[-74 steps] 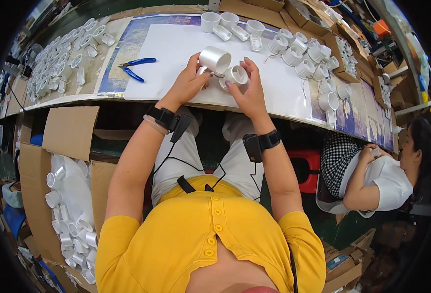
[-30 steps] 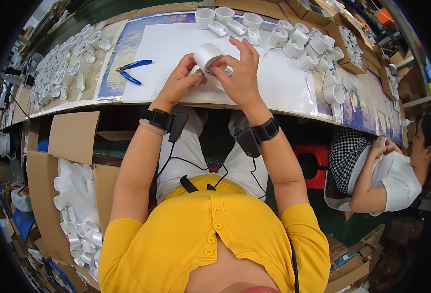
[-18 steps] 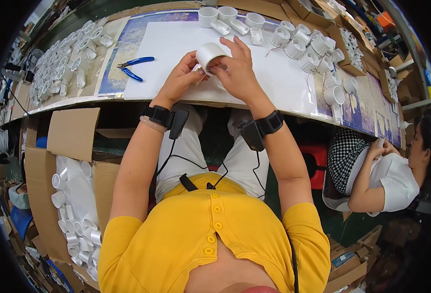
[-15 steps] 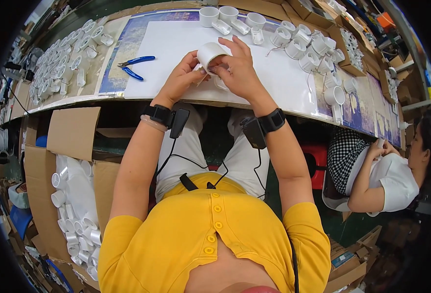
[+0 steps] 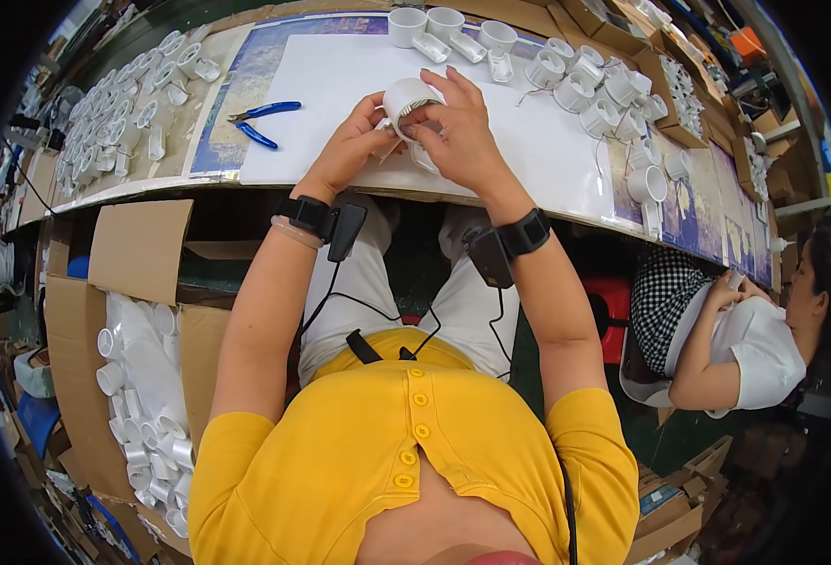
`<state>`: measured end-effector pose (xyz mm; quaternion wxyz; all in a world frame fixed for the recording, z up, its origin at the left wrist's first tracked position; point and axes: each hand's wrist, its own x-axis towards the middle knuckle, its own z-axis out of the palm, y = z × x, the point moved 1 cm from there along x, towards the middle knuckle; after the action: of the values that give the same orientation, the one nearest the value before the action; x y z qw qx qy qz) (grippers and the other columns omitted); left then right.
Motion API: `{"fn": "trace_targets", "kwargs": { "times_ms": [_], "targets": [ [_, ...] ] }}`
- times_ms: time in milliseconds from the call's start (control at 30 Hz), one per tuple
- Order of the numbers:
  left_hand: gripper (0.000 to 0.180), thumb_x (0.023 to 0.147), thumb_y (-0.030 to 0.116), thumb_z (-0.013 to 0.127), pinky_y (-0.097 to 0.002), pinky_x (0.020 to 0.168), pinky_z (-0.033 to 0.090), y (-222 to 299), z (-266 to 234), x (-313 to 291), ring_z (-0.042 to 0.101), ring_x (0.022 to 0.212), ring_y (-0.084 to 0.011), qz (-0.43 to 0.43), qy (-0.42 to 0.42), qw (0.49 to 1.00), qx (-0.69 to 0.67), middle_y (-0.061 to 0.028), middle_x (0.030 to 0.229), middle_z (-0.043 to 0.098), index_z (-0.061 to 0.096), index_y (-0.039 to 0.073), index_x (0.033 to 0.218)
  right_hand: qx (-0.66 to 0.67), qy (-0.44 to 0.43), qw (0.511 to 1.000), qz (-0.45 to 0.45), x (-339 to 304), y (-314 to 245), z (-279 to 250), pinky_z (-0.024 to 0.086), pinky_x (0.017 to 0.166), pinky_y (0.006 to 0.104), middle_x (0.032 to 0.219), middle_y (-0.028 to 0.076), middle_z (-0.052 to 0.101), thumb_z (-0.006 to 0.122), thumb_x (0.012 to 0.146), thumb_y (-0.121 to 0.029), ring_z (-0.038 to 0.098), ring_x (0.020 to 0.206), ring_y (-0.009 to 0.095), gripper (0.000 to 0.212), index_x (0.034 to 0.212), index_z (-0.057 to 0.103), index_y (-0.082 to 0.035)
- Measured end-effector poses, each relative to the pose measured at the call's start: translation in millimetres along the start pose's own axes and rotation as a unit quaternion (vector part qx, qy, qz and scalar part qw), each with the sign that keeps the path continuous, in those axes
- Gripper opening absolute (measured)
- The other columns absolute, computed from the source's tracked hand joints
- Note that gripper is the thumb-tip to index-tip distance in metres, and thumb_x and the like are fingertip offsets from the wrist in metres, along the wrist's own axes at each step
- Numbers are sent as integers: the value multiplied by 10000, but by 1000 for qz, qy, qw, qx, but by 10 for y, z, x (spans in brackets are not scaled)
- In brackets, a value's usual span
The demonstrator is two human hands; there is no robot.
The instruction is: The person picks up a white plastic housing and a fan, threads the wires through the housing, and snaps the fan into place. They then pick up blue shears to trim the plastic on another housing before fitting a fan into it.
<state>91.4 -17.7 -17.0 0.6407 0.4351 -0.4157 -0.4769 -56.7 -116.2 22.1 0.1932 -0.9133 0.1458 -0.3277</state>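
Observation:
Between my two hands, above the white sheet, is a white plastic cylindrical housing with a smaller part hanging below it. My left hand grips its left side, thumb and fingers closed low on it. My right hand holds the right side, with the thumb at the cylinder's open end and the forefinger raised. What the fingertips press inside is hidden. Blue-handled cutting pliers lie on the sheet's left part, apart from my hands.
Several white housings stand at the table's far edge, with more wired ones at right. Many others cover the left end. An open carton of white parts stands at lower left. Another person sits at right.
The housing has turned slightly in my hands, so its ridged inner rim shows more. Both hands stay in nearly the same place.

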Motion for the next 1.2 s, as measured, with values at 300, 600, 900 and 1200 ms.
{"fn": "trace_targets", "kwargs": {
  "times_ms": [300,600,900,1200],
  "targets": [
    [582,880,109,563,-266,841,460,-15,-23,4,571,997,-161,6,2,1000,8,-107,1253,509,278,43,1383,-45,71,995,-61,-127,-145,-58,285,1064,432,1333,91,495,735,710,-107,314,1313,351,181,886,732,-151],
    [554,910,150,582,-257,799,458,30,34,-43,565,919,-125,23,-14,999,42,-79,1175,518,302,66,1381,9,52,997,-60,-91,-13,-107,311,1052,417,1333,65,498,755,687,-99,361,1285,331,198,873,732,-163],
    [525,925,160,558,-262,778,445,-11,14,-18,546,869,-111,27,-37,999,17,-55,1130,515,307,66,1376,-45,62,987,-139,-58,-105,-148,344,1026,397,1315,66,516,749,693,-82,386,1266,322,190,872,723,-143],
    [524,914,142,530,-263,784,445,33,20,-11,545,875,-116,9,-34,998,43,-61,1163,501,295,50,1374,-11,85,989,-118,-47,-51,-100,353,1015,400,1315,60,515,738,674,-70,408,1251,314,161,820,688,-112]
  ]
}}
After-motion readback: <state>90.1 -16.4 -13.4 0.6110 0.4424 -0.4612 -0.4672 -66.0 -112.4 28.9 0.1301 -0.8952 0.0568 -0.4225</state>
